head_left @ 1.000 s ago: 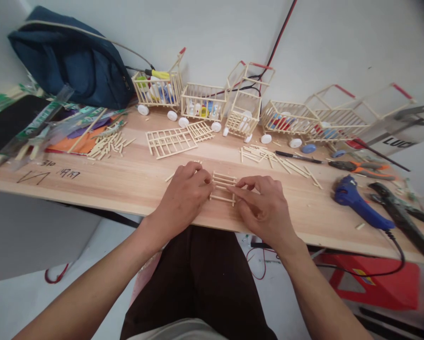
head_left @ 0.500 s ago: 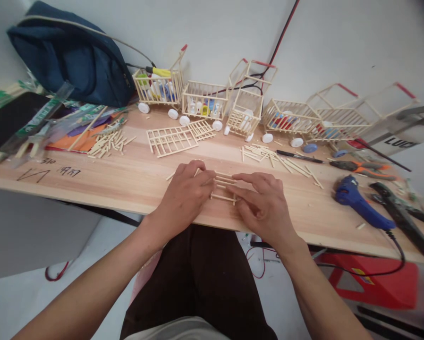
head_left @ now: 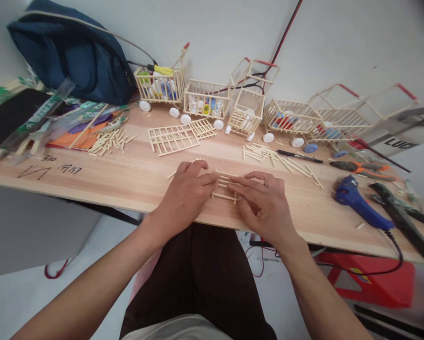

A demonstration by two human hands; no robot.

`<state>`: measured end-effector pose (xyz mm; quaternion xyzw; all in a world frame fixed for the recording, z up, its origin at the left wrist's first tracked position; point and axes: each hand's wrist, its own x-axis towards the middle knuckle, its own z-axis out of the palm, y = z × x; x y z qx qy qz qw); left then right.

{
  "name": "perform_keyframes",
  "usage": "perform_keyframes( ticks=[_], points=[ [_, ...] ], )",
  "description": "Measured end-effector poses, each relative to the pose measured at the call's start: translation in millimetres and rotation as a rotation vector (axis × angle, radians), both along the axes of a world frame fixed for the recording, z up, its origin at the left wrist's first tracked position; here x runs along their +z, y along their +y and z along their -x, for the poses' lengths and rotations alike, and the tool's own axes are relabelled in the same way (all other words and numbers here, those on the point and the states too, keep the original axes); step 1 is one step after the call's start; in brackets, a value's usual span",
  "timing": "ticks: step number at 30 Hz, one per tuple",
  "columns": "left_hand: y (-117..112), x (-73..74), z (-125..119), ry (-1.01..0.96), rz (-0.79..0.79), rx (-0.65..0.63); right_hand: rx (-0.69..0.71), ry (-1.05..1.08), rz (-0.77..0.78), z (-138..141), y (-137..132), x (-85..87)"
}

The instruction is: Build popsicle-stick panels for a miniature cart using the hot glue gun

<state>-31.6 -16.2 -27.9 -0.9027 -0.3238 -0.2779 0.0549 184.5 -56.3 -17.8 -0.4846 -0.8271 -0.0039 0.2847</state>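
A small lattice of thin wooden sticks (head_left: pixel 223 187) lies flat on the wooden table (head_left: pixel 134 179) near its front edge. My left hand (head_left: pixel 185 193) rests on the lattice's left side, fingertips pressing its sticks. My right hand (head_left: pixel 262 202) lies on the right side, index and middle fingers stretched over the sticks. Both hands hold the lattice down between them, and much of it is hidden under the fingers.
Two finished lattice panels (head_left: pixel 173 139) and loose sticks (head_left: pixel 110 140) lie further back. Several stick-built carts (head_left: pixel 205 101) with white wheels line the wall. A blue glue gun (head_left: pixel 360 202), pliers (head_left: pixel 360 166) and a blue bag (head_left: pixel 73 52) sit at the sides.
My fingers have shifted slightly over the lattice, the right fingers stretching further left across it. The view has drifted a little; the lattice stays in place.
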Motion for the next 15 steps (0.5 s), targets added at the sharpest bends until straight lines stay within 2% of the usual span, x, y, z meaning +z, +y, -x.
perform_keyframes(
  ticks=[15],
  points=[
    [-1.3,1.9,0.3,0.004,-0.013,-0.006,-0.005,-0.007,-0.059,0.3,0.0,0.1]
  ],
)
